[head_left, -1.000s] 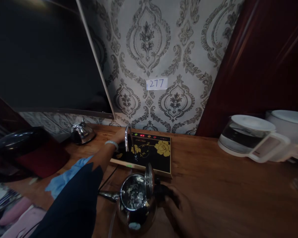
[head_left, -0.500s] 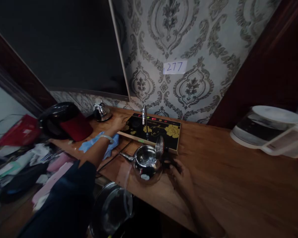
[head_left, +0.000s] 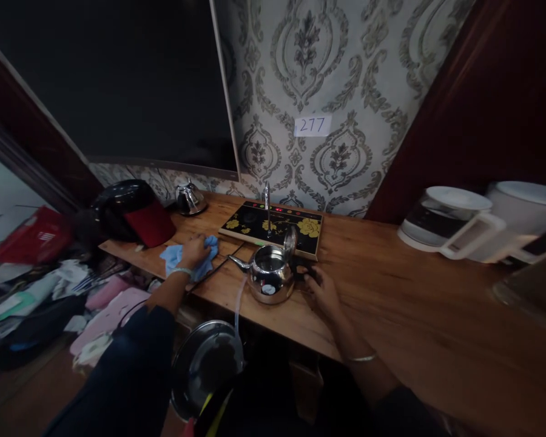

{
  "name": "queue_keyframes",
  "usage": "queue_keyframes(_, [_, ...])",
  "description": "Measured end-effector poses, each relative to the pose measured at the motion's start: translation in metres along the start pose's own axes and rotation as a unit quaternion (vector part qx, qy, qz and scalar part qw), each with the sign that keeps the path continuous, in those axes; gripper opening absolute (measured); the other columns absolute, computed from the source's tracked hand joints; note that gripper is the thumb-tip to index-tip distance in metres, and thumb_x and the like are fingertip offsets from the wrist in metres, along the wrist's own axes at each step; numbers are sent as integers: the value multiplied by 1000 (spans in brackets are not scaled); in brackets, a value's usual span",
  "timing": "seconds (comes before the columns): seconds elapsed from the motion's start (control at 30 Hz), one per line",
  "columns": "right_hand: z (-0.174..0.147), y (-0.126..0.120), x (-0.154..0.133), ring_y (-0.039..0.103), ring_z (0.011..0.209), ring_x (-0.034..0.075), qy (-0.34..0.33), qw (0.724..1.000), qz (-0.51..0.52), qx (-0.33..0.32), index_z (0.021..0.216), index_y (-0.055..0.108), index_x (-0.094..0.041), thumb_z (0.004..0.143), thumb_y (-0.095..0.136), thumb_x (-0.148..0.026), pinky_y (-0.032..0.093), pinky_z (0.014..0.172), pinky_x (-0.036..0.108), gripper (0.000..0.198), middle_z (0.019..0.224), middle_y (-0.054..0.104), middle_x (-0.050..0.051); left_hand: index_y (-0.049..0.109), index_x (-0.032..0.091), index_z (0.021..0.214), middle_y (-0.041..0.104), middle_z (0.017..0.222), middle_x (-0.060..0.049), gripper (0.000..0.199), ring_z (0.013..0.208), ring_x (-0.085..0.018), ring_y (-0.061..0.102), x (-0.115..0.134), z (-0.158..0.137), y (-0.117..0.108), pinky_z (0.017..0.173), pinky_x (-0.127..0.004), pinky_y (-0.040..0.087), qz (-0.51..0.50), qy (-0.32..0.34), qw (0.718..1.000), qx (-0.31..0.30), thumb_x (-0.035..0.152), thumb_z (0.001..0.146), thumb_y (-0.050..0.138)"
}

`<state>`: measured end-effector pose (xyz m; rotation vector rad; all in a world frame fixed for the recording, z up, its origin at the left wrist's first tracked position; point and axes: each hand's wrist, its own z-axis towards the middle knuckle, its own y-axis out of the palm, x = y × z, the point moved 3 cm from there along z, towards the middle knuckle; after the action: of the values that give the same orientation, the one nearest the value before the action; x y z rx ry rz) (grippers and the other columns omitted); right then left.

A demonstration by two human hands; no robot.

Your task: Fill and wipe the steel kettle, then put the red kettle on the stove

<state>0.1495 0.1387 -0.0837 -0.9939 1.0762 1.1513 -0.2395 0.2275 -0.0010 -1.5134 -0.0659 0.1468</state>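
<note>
My left hand (head_left: 195,251) is on a crumpled blue cloth (head_left: 171,254) on the wooden counter, its fingers curled into the fabric. With my right hand (head_left: 322,290) I hold the black handle of a shiny steel kettle (head_left: 269,273). The kettle stands upright on the counter, its lid (head_left: 290,240) tipped up and its spout pointing left. Behind it lies a black tea stove (head_left: 277,226) with gold flowers and lit red digits. A chrome spout (head_left: 267,203) rises from the stove.
Back left are a second steel kettle (head_left: 190,199) and a black and red appliance (head_left: 139,215). A glass jug with a white lid (head_left: 441,221) stands right. Below the counter edge is a round pot (head_left: 207,364) with a clear hose (head_left: 238,315). Clothes (head_left: 104,321) lie heaped at left.
My left hand has moved from the left edge of the stove back toward me, onto the blue cloth. My right hand stays on the kettle handle. The camera view has shifted slightly.
</note>
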Motion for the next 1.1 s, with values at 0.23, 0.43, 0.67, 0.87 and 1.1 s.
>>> queue_keyframes(0.23, [-9, -5, -20, 65, 102, 27, -51, 997, 22, 57, 104, 64, -21, 75, 64, -47, 51, 92, 44, 39, 107, 71, 10, 47, 15, 139, 48, 145, -17, 57, 127, -33, 49, -10, -25, -4, 102, -44, 41, -71, 19, 994, 75, 37, 86, 53])
queue_keyframes(0.43, [-10, -7, -71, 62, 110, 25, -106, 988, 26, 112, 123, 60, -21, 88, 54, -47, 49, 98, 45, 44, 122, 66, 11, 52, 14, 133, 53, 139, -15, 49, 130, -30, 46, 4, -59, -10, 110, -43, 36, -175, 31, 959, 219, 35, 89, 45])
queue_keyframes(0.67, [20, 17, -111, 64, 106, 24, -145, 986, 57, 53, 116, 65, -21, 84, 58, -43, 52, 94, 42, 40, 117, 68, 10, 55, 17, 128, 59, 134, -12, 44, 129, -26, 50, 31, -99, -14, 112, -43, 36, -278, 81, 925, 245, 32, 88, 44])
queue_keyframes(0.87, [25, 42, -121, 63, 80, 19, -194, 980, -13, 34, 98, 70, -21, 82, 54, -32, 53, 76, 34, 25, 98, 70, 6, 56, 20, 127, 59, 135, -10, 42, 126, -26, 52, 31, -123, -22, 100, -40, 47, -324, 75, 910, 246, 34, 89, 45])
queue_keyframes(1.1, [23, 65, -139, 58, 83, 21, -263, 944, -199, -19, 93, 73, -25, 82, 53, -19, 47, 76, 33, 23, 94, 71, 3, 63, 17, 118, 67, 122, -12, 41, 117, -28, 58, 15, -123, -14, 97, -43, 49, -353, 89, 887, 286, 37, 86, 47])
